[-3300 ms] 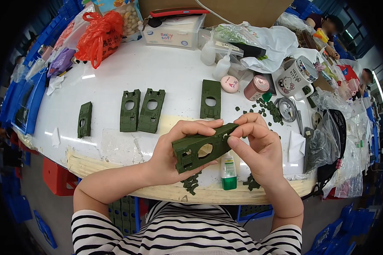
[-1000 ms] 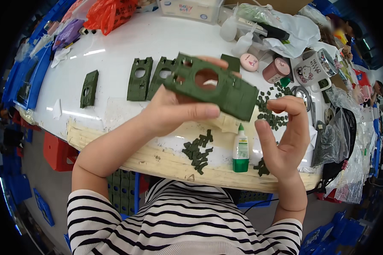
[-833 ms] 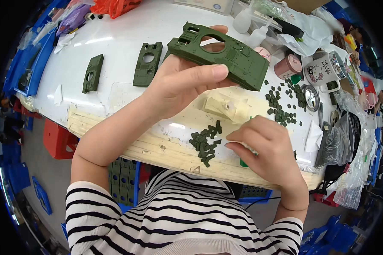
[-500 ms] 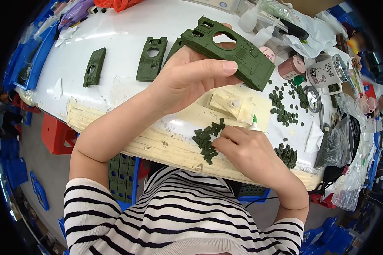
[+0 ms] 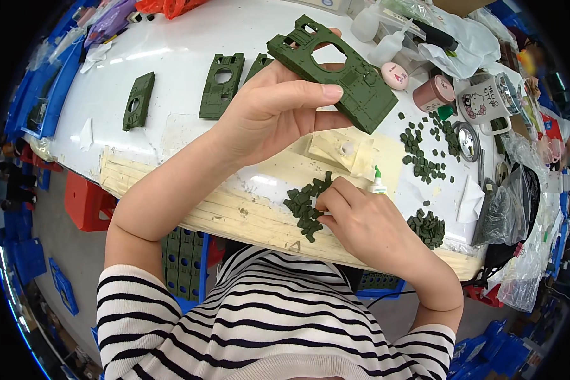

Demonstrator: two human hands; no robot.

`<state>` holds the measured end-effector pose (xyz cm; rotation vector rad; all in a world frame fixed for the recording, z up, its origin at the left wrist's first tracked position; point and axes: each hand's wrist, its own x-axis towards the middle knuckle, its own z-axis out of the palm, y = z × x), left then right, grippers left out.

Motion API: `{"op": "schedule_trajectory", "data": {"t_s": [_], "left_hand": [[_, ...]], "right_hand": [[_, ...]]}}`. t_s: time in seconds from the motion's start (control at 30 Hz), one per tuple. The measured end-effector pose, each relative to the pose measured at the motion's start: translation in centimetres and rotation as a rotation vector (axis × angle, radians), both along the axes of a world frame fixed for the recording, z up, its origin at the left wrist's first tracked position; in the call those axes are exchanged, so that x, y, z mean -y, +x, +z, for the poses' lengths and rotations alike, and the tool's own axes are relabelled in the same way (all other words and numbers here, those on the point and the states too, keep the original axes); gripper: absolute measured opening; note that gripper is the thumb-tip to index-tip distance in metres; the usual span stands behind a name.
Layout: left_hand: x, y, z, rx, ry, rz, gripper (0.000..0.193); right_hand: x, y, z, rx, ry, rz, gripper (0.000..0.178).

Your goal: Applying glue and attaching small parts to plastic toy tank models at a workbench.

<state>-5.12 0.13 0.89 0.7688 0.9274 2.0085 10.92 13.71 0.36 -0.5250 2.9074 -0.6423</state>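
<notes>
My left hand (image 5: 278, 104) is closed around a dark green model tank hull (image 5: 354, 79), raised above the table with its round opening facing up. Low at the table's front edge, my right hand (image 5: 361, 212) has its fingers bent together at a heap of small green plastic parts (image 5: 304, 206). Whether a part sits between those fingertips is hidden. Just behind that hand stands a small white bottle with a green nozzle (image 5: 378, 183). Further back lies a cream-coloured block (image 5: 332, 149) wrapped in tape or paper.
More tank hulls (image 5: 221, 85) lie on the white table, one of them (image 5: 139, 101) farther left. Loose green parts (image 5: 421, 152) spread to the right, with another pile (image 5: 427, 228) nearer me. A mug (image 5: 481, 104), a pink jar (image 5: 434, 93) and plastic bags crowd the right side.
My left hand has shifted slightly left with the tank hull, which has turned a little. My right hand stays at the heap, its fingers slightly repositioned.
</notes>
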Motion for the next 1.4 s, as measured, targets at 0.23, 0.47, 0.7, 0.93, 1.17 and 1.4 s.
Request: {"op": "schedule_trajectory", "data": {"t_s": [0.23,0.47,0.7,0.93,1.17,1.4], "left_hand": [[0.0,0.0,0.0,-0.016,0.007,-0.007,0.058],[-0.1,-0.1,-0.2,0.058,0.091,-0.016,0.053],[0.2,0.1,0.4,0.01,-0.014,0.001,0.064],[0.2,0.8,1.2,0.033,-0.108,0.017,0.074],[0.2,2.3,1.9,0.025,-0.182,-0.157,0.074],[0.6,3.1,1.3,-0.016,-0.249,-0.274,0.076]], "right_hand": [[0.0,-0.2,-0.3,-0.026,-0.044,0.03,0.012],[0.2,0.0,-0.2,0.076,-0.05,-0.054,0.015],[-0.8,0.0,2.8,0.108,-0.527,-0.128,0.011],[-3.6,0.4,5.1,0.043,-1.028,-0.445,0.018],[-5.6,0.1,5.2,0.065,-1.254,-0.55,0.016],[-5.9,0.0,5.3,0.077,-1.294,-0.525,0.011]]}}
